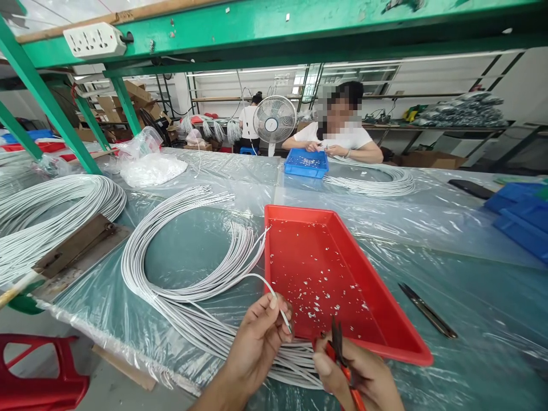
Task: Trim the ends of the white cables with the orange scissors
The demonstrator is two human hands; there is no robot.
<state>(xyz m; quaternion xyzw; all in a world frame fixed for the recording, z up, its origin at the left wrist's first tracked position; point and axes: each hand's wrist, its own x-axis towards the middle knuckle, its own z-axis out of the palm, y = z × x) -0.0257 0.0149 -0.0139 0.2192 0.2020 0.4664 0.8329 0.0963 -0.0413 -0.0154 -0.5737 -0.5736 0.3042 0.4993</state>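
Observation:
Between the thumb and fingers of my left hand (257, 334) is the end of a white cable (262, 279), its tip pointing down and right. That cable curves out of a large coiled bundle of white cables (137, 268) on the plastic-covered table. My right hand (362, 371) grips orange-handled cutting pliers (337, 342), their dark jaws pointing up, just right of the cable tip and apart from it. Beyond both hands lies a red tray (342, 222) with many small white scraps scattered over its bottom.
Metal thread snips (428, 311) lie right of the tray. At left are another cable coil (98, 194) and a hinged metal piece (72, 242). A co-worker (342, 131) sits opposite by a blue tray (305, 170). A green beam (257, 28) crosses overhead; a red stool (38, 371) stands lower left.

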